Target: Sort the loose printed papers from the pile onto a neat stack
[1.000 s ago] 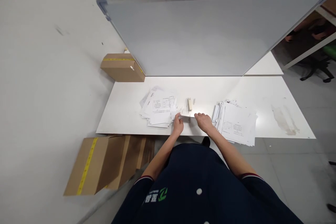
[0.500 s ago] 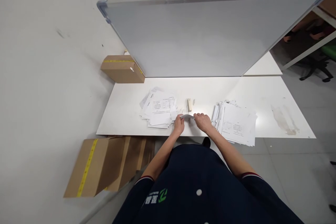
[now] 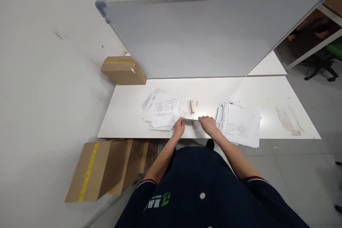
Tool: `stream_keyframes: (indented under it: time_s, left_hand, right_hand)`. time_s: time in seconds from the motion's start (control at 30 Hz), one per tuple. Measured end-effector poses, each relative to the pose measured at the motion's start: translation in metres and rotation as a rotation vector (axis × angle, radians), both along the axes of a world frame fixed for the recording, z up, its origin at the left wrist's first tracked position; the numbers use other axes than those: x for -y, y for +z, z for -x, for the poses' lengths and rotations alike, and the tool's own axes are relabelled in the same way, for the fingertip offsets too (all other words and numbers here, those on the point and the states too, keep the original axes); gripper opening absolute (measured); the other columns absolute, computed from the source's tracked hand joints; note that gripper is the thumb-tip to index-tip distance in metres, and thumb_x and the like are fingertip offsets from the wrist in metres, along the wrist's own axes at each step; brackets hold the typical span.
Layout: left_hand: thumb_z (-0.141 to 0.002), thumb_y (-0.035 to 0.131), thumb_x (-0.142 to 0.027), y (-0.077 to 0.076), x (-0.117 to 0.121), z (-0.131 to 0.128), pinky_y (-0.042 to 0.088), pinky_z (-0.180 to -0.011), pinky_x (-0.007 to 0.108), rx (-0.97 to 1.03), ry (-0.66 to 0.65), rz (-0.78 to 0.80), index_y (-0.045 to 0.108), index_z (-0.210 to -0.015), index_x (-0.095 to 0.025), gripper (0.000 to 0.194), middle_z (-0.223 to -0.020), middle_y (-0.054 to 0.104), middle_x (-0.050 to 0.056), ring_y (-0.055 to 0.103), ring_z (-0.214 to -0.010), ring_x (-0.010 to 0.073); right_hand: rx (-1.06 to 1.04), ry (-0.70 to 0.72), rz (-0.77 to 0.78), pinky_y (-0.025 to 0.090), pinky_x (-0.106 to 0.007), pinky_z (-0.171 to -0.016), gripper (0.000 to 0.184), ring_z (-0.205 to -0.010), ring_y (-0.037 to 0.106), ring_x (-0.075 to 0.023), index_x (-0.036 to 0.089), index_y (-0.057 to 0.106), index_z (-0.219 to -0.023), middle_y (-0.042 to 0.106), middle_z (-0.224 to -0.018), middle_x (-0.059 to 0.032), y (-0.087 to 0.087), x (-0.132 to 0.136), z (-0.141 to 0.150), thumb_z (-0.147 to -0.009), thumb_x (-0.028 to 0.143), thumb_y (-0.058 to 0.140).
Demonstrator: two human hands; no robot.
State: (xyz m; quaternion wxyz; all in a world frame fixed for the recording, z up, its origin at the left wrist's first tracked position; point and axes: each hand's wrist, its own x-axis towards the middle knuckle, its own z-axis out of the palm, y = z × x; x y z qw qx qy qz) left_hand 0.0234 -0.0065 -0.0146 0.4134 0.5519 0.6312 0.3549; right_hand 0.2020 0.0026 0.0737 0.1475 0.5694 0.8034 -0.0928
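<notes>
Between my two hands stretches a paper sheet or thin stack of sheets (image 3: 191, 119), seen almost edge-on above the white table. My left hand (image 3: 179, 127) pinches its left end, and my right hand (image 3: 207, 124) grips its right end. Just beyond the paper lies a small cream stapler (image 3: 192, 106). To the left is a loose pile of printed sheets (image 3: 164, 111), close to my left hand. Another printed pile (image 3: 240, 125) sits right of my right hand, with its near corner over the table edge.
A whiteboard (image 3: 197, 39) stands along the back of the white table (image 3: 269, 92). One cardboard box (image 3: 124, 71) rests at the table's back left; several more boxes (image 3: 96, 171) stand on the floor at left. A green chair (image 3: 333, 50) is at far right.
The paper between my hands was bent upward and now lies straighter and flatter. My left hand has shifted slightly left; my right hand has moved very little.
</notes>
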Motion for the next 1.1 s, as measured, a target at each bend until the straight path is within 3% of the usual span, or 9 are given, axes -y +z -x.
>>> stream_keyframes:
  time_s: [0.13, 0.23, 0.3, 0.4, 0.5, 0.6, 0.73, 0.97, 1.1]
  left_hand:
    - [-0.080, 0.046, -0.026, 0.002, 0.001, 0.000, 0.039, -0.064, 0.025, -0.048, 0.044, -0.018, 0.057, -0.083, -0.020, 0.013, -0.064, 0.054, -0.001, 0.052, -0.063, 0.0140]
    - [-0.076, 0.054, -0.030, 0.001, 0.000, 0.001, 0.039, -0.066, 0.026, -0.175, 0.057, -0.024, 0.058, -0.081, -0.021, 0.011, -0.063, 0.051, 0.000, 0.051, -0.065, 0.0156]
    - [-0.074, 0.057, -0.028, -0.001, 0.001, 0.003, 0.040, -0.068, 0.028, -0.257, 0.042, 0.013, 0.060, -0.081, -0.021, 0.011, -0.066, 0.053, 0.002, 0.051, -0.068, 0.0174]
    - [-0.076, 0.055, -0.027, -0.005, 0.002, 0.004, 0.040, -0.072, 0.032, -0.286, 0.031, 0.049, 0.062, -0.087, -0.022, 0.014, -0.074, 0.059, 0.005, 0.053, -0.074, 0.0196]
    - [-0.080, 0.049, -0.025, -0.006, 0.000, 0.001, 0.040, -0.077, 0.035, -0.269, 0.028, 0.027, 0.061, -0.096, -0.022, 0.020, -0.086, 0.063, 0.007, 0.053, -0.082, 0.0215]
    - [-0.083, 0.046, -0.025, -0.005, -0.006, -0.005, 0.039, -0.080, 0.038, -0.271, -0.028, -0.001, 0.060, -0.102, -0.022, 0.024, -0.092, 0.063, 0.009, 0.053, -0.086, 0.0239]
    - [-0.083, 0.045, -0.023, 0.001, -0.021, -0.017, 0.036, -0.086, 0.041, -0.279, -0.109, -0.041, 0.058, -0.109, -0.022, 0.029, -0.093, 0.060, 0.010, 0.052, -0.090, 0.0255]
    - [-0.081, 0.036, -0.010, 0.009, -0.049, -0.034, 0.036, -0.086, 0.036, -0.573, -0.351, 0.076, 0.042, -0.129, -0.026, 0.051, -0.104, 0.053, 0.011, 0.048, -0.097, 0.0241]
    - [-0.081, 0.034, -0.011, 0.009, -0.056, -0.037, 0.036, -0.083, 0.036, -0.735, -0.442, 0.164, 0.039, -0.132, -0.031, 0.054, -0.109, 0.050, 0.011, 0.046, -0.100, 0.0249]
  right_hand:
    - [-0.043, -0.020, 0.006, 0.035, -0.027, -0.064, 0.020, -0.080, 0.057, -0.0190, 0.018, 0.053, -0.096, 0.062, -0.087, -0.0087, 0.003, 0.002, -0.004, -0.084, 0.010, 0.039]
    - [-0.201, -0.134, 0.032, 0.036, -0.027, -0.064, 0.019, -0.081, 0.058, -0.0197, 0.019, 0.053, -0.098, 0.063, -0.089, -0.0087, -0.006, 0.001, -0.014, -0.088, 0.020, 0.037]
    - [-0.414, -0.319, 0.080, 0.038, -0.027, -0.064, 0.018, -0.083, 0.058, -0.0209, 0.019, 0.056, -0.092, 0.064, -0.088, -0.0081, -0.021, 0.001, -0.026, -0.086, 0.027, 0.040]
    - [-0.752, -0.740, 0.238, 0.041, -0.027, -0.063, 0.011, -0.081, 0.059, -0.0219, 0.016, 0.058, -0.074, 0.065, -0.080, -0.0082, -0.051, 0.008, -0.046, -0.075, 0.027, 0.054]
    - [-0.875, -0.960, 0.365, 0.045, -0.027, -0.055, 0.012, -0.070, 0.062, -0.0215, 0.014, 0.058, -0.070, 0.067, -0.076, -0.0098, -0.080, 0.023, -0.062, -0.069, 0.026, 0.057]
    - [-0.946, -1.059, 0.404, 0.048, -0.027, -0.052, 0.019, -0.067, 0.064, -0.0209, 0.013, 0.059, -0.076, 0.068, -0.080, -0.0119, -0.100, 0.037, -0.069, -0.068, 0.029, 0.056]
    - [-1.022, -1.149, 0.388, 0.050, -0.026, -0.052, 0.024, -0.068, 0.065, -0.0207, 0.013, 0.059, -0.080, 0.069, -0.084, -0.0126, -0.114, 0.038, -0.070, -0.066, 0.031, 0.057]
    - [-1.023, -1.177, 0.328, 0.047, -0.023, -0.046, 0.022, -0.068, 0.064, -0.0210, 0.013, 0.059, -0.078, 0.068, -0.087, -0.0138, -0.120, 0.015, -0.070, -0.063, 0.029, 0.060]
    - [-0.991, -1.161, 0.303, 0.046, -0.022, -0.045, 0.019, -0.066, 0.064, -0.0203, 0.014, 0.059, -0.075, 0.068, -0.085, -0.0130, -0.120, 0.006, -0.069, -0.063, 0.028, 0.060]
